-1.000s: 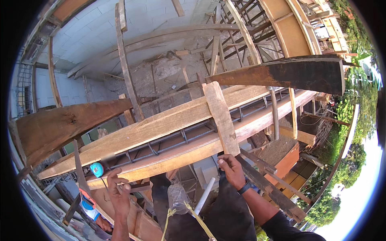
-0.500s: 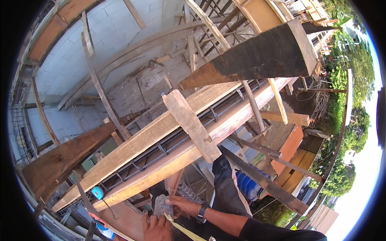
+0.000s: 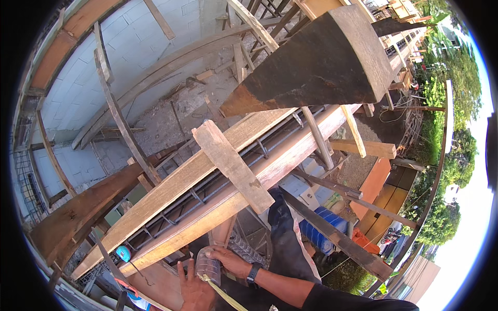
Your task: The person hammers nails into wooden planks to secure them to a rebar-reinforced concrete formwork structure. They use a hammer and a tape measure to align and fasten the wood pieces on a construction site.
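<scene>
Low in the view, my right hand (image 3: 231, 262), with a dark watch on the wrist, is closed around a clear plastic container (image 3: 209, 268) shaped like a cut bottle. What it contains is too blurred to make out. A yellowish strap (image 3: 223, 291) runs from the container down toward my body. Beside it on the left, my left hand (image 3: 196, 291) has its fingers stretched upward and apart, and I see nothing held in them. Just beyond both hands lies a long wooden beam form (image 3: 192, 223) with steel rebar (image 3: 194, 197) inside. A short board (image 3: 233, 166) crosses its top.
A teal tape measure (image 3: 123, 253) sits on the form at left, near a tool with a red-orange handle (image 3: 124, 285). A large dark board (image 3: 311, 62) juts across the upper right. Props (image 3: 342, 238) and a blue drum (image 3: 324, 228) stand below right. The ground lies far down.
My left hand's fingers have come off the container and straightened. The right hand still holds the container, now tilted differently. The whole view has shifted slightly.
</scene>
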`<state>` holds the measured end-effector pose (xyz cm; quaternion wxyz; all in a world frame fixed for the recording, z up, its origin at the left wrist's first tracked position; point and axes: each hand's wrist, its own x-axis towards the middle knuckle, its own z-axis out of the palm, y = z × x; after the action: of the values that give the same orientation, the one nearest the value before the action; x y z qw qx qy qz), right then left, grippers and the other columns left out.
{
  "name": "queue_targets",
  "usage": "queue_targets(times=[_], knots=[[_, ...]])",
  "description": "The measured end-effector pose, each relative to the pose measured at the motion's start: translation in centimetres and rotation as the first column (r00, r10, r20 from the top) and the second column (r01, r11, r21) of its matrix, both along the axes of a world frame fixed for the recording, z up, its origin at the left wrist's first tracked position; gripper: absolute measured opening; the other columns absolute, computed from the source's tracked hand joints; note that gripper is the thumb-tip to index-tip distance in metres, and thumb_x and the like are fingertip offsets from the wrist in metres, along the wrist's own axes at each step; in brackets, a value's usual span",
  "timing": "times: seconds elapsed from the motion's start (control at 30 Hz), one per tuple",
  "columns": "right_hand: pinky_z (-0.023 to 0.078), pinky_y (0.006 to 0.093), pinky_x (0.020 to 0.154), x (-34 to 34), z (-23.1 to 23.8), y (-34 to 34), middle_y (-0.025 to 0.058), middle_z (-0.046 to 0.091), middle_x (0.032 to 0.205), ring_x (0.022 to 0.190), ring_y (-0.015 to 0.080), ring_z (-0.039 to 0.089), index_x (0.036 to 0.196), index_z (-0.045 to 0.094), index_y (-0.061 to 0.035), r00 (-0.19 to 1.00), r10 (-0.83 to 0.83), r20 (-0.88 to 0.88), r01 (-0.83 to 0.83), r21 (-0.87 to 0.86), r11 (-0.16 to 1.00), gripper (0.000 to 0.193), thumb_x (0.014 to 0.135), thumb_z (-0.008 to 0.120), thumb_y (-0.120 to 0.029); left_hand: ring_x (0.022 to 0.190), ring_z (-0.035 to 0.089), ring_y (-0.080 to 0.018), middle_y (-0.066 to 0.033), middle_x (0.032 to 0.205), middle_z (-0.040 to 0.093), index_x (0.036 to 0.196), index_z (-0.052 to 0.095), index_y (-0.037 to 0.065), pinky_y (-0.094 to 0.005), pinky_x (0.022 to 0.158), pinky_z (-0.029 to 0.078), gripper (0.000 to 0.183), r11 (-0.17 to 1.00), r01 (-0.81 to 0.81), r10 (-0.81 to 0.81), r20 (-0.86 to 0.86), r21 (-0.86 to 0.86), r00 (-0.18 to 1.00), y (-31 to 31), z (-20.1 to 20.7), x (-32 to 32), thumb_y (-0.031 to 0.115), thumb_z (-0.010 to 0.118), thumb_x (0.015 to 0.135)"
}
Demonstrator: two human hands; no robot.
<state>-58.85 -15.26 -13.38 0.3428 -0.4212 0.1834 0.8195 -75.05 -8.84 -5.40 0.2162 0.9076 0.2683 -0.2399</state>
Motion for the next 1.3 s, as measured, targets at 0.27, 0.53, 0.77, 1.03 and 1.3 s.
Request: queue_targets(times=[0.27,0.53,0.77,1.03,1.3], knots=[[0.049,0.0233,0.077,0.3,1.2,-2.4,0.0003,0.063,0.112,0.1,0.0093,0.059,0.135,0.06,-0.0134,0.992,-0.059,0.107,0.061,-0.015,0.998,0.042,0.102,0.059,-0.039,0.128,0.049,-0.0423,-0.0232,0.133,0.06,0.129,0.064,0.001,-0.058,0.106,0.04,0.046,0.928,-0.249,0.263,0.015,-0.276,0.965,-0.5,0.8,0.3,0.022,0.06,0.087],[0.052,0.0287,0.08,-1.3,-0.8,-4.8,0.0022,0.064,0.111,0.097,0.0138,0.06,0.138,0.058,-0.0113,0.986,-0.07,0.153,0.068,0.022,0.997,0.043,0.103,0.055,-0.036,0.116,0.059,-0.0282,-0.0174,0.124,0.063,0.134,0.058,0.002,-0.0402,0.098,0.049,0.041,0.187,-0.754,0.855,-0.273,-0.63,0.441,2.1,4.2,6.0,0.02,0.062,0.097],[0.054,0.0306,0.083,1.1,0.8,-4.6,0.0023,0.063,0.117,0.104,0.0143,0.059,0.14,0.056,-0.0104,0.993,-0.012,0.114,0.018,-0.052,0.998,0.043,0.104,0.054,-0.034,0.095,0.066,-0.018,-0.0094,0.11,0.068,0.133,0.057,0.003,-0.0321,0.081,0.056,0.041,-0.151,-0.76,0.879,-0.437,-0.632,0.188,-2.4,1.0,2.8,0.016,0.066,0.095],[0.055,0.0328,0.087,1.7,1.3,-3.8,0.0025,0.061,0.124,0.112,0.0149,0.058,0.143,0.054,-0.0093,0.996,0.008,0.084,0.0,-0.102,0.995,0.043,0.105,0.051,-0.032,0.093,0.069,-0.0272,-0.017,0.09,0.071,0.104,0.071,0.004,-0.0413,0.08,0.056,0.024,0.877,-0.268,0.306,0.035,-0.399,0.951,-3.9,0.5,-2.2,0.017,0.066,0.085],[0.058,0.0363,0.088,0.5,2.3,-5.7,0.0037,0.059,0.128,0.116,0.0164,0.059,0.143,0.052,-0.0079,1.0,0.023,0.003,-0.022,-0.189,0.982,0.043,0.107,0.049,-0.03,0.075,0.066,-0.034,-0.0129,0.063,0.063,0.061,0.068,0.012,-0.0502,0.083,0.051,0.019,0.947,-0.277,0.288,0.051,-0.16,0.956,-5.0,1.0,-1.7,0.022,0.066,0.077]])
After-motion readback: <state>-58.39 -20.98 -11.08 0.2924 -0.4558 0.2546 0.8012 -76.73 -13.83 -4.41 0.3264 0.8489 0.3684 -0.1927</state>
